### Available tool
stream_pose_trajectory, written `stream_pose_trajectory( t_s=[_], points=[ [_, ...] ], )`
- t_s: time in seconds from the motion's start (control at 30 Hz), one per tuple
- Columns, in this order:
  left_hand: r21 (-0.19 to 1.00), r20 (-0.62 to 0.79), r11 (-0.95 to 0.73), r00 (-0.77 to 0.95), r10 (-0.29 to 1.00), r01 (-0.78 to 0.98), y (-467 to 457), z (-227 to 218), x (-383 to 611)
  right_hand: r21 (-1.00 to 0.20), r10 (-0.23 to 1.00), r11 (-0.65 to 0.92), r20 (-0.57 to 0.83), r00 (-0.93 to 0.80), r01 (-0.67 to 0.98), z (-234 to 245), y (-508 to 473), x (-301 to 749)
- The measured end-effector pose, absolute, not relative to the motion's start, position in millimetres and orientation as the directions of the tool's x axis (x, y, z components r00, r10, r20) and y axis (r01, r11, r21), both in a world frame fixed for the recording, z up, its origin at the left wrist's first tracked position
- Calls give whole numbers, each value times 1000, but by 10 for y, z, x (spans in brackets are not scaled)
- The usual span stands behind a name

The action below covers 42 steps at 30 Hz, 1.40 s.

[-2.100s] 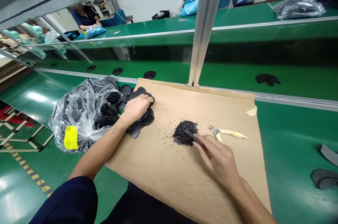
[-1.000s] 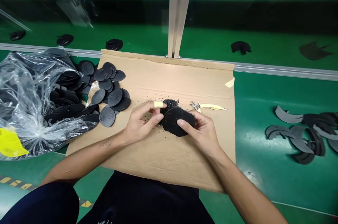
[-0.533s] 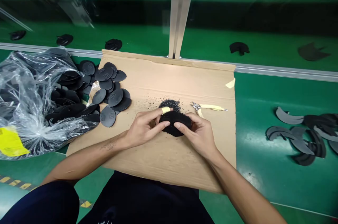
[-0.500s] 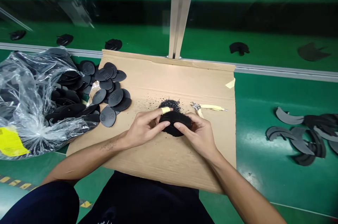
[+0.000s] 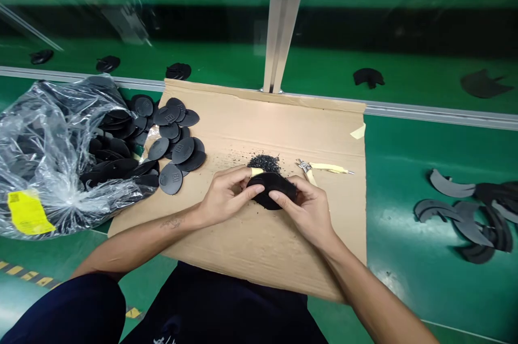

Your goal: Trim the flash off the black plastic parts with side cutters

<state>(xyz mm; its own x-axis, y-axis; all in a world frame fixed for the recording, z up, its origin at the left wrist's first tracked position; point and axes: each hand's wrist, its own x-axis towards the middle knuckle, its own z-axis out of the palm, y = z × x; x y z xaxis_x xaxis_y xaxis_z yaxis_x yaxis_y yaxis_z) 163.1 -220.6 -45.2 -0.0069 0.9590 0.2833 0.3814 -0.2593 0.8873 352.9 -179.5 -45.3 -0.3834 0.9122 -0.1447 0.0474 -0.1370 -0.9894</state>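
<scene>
Both hands grip one black oval disc [image 5: 272,188] just above a brown cardboard sheet [image 5: 251,236]. My left hand [image 5: 227,194] pinches its left edge; a tan wrap covers one fingertip. My right hand [image 5: 308,209] curls round its right edge. Right behind the disc lies a small heap of black crumbs [image 5: 264,162]. A pile of similar black discs [image 5: 174,141] rests on the cardboard's left part, spilling from a clear plastic bag [image 5: 56,155].
Small cutters with tan handles [image 5: 324,168] lie on the cardboard to the right of the crumbs. Curved dark offcuts [image 5: 469,209] are scattered on the green table at right. A metal post [image 5: 283,20] rises behind the cardboard. More black pieces [image 5: 368,76] sit on the green belt beyond.
My left hand left the disc pile, and my right hand left the crumb heap. Both came together on one disc, which they keep turning. The camera tilted down.
</scene>
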Motion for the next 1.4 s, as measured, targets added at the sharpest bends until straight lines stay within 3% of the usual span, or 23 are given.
stream_pose_trajectory(
  t_s=[0.57,0.83,0.97,1.1,1.27,1.4],
  points=[
    [869,327,-297,-8,945,397,-2203,-455,1633,-995,917,-59,-84,-390,77,-443,-1806,3526],
    [958,174,-167,-9,985,233,-2191,-499,1635,-996,915,15,-21,-403,86,-451,-1828,3521],
    [886,328,-330,62,943,325,-2170,-456,1598,-989,890,82,18,-456,121,-469,-1837,3528],
    [756,495,-522,177,851,396,-2163,-411,1563,-950,858,261,148,-492,170,-461,-1844,3551],
    [735,541,-585,223,811,343,-2145,-390,1560,-884,798,450,335,-500,126,-478,-1857,3567],
    [754,531,-578,227,816,313,-2139,-369,1561,-870,784,480,369,-499,112,-499,-1870,3563]
  ],
)
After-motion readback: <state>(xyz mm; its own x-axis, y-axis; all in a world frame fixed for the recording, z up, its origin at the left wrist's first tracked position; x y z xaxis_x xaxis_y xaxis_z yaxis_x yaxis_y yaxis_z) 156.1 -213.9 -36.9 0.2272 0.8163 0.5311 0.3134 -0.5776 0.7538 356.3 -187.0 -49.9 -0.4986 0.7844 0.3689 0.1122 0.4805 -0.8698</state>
